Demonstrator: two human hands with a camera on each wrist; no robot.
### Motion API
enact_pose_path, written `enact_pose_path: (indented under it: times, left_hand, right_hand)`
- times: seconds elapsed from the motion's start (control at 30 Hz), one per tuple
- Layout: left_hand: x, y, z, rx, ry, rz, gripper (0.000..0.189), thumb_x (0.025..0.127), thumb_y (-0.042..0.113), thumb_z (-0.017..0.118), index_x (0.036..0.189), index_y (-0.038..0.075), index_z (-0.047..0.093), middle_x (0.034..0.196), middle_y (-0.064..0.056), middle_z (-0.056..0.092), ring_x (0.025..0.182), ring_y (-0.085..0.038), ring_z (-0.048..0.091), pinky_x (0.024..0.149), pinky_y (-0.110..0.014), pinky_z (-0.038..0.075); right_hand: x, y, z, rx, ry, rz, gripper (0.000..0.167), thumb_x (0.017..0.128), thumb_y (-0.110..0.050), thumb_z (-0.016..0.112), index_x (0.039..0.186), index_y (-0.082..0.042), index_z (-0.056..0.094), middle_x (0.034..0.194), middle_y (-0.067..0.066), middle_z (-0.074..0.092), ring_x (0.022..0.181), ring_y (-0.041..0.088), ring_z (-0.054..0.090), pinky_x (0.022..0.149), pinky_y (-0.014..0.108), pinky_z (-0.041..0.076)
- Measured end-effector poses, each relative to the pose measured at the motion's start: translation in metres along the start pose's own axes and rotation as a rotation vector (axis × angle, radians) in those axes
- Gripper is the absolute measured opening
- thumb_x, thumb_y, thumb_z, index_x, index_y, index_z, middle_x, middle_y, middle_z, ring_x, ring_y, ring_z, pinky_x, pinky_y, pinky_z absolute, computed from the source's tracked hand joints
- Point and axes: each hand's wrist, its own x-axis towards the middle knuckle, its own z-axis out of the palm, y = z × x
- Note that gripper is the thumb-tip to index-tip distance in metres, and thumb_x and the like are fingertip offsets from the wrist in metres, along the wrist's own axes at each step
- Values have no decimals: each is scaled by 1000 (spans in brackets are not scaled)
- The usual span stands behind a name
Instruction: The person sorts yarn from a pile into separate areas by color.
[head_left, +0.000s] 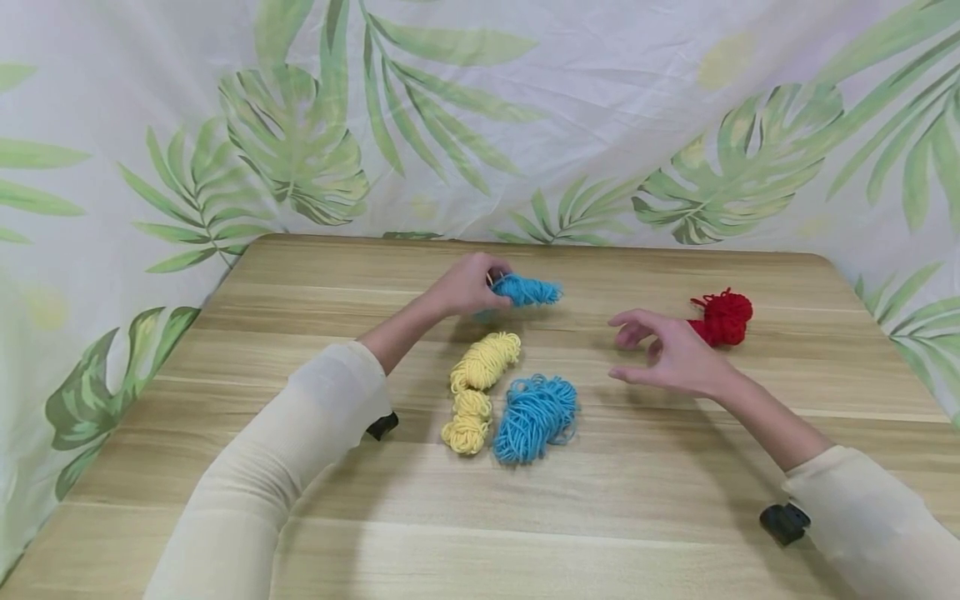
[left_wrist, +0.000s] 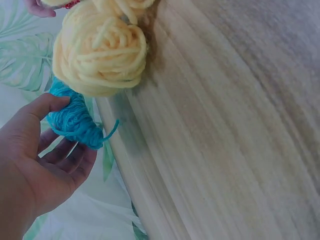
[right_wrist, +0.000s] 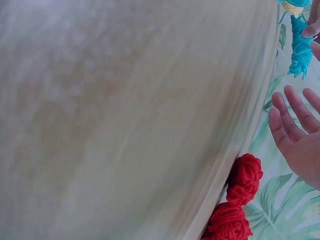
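Observation:
Near the back of the table, my left hand (head_left: 474, 285) pinches a blue yarn bundle (head_left: 527, 290) between thumb and fingers. The left wrist view shows the thumb on one side of that bundle (left_wrist: 75, 120) and the fingers on the other. My right hand (head_left: 675, 354) hovers with fingers spread and nothing held, just left of a red yarn bundle (head_left: 726, 318) that it partly hides. In the right wrist view, the fingers of the right hand (right_wrist: 300, 140) look loosely extended, apart from the red yarn (right_wrist: 244, 177).
Yellow yarn (head_left: 486, 362) lies in front of the left hand, narrowed in its middle. Right beside it sits a second, larger blue yarn bundle (head_left: 536, 418). The wooden table (head_left: 465, 533) ends at the back against a leaf-printed cloth (head_left: 450, 125).

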Motion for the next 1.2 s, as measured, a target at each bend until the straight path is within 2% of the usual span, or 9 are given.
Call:
enact_pose_path:
  times: [0.2, 0.47, 0.73, 1.0, 1.2]
  left_hand:
    - [1, -5, -2, -23, 29, -34, 33, 89, 9, 78, 118, -6, 72, 99, -19, 71, 91, -28, 64, 81, -39, 53]
    - [5, -9, -4, -22, 86, -50, 34, 89, 11, 79, 117, -6, 71, 101, -20, 71, 92, -30, 66, 82, -41, 54]
    - [8, -9, -4, -20, 141, -121, 33, 91, 11, 79, 117, -7, 69, 102, -20, 69, 92, -28, 63, 81, -40, 53]
    - [15, -16, -1, -6, 158, -164, 31, 90, 13, 78, 113, -6, 70, 96, -15, 68, 85, -23, 59, 76, -35, 50]
    - [16, -21, -1, 14, 152, -180, 33, 91, 14, 78, 115, -7, 70, 96, -16, 67, 81, -22, 55, 72, -33, 48]
  right_hand:
    - [4, -2, 3, 9, -8, -14, 57, 82, -17, 88, 131, 1, 62, 107, 12, 72, 101, 30, 68, 79, 45, 57]
    - [6, -6, 4, 4, -19, -30, 57, 83, -19, 88, 130, -1, 63, 107, 11, 72, 101, 29, 68, 78, 42, 57]
    - [7, -8, 5, 33, -34, -51, 57, 82, -17, 88, 130, 0, 63, 108, 12, 72, 101, 28, 67, 80, 43, 57]
    - [7, -10, 8, 81, -77, -62, 56, 82, -16, 88, 130, 1, 63, 109, 12, 71, 102, 29, 66, 80, 45, 57]
    - [6, -13, 10, 95, -109, -92, 57, 81, -14, 88, 130, 3, 62, 108, 11, 71, 102, 29, 66, 79, 45, 57]
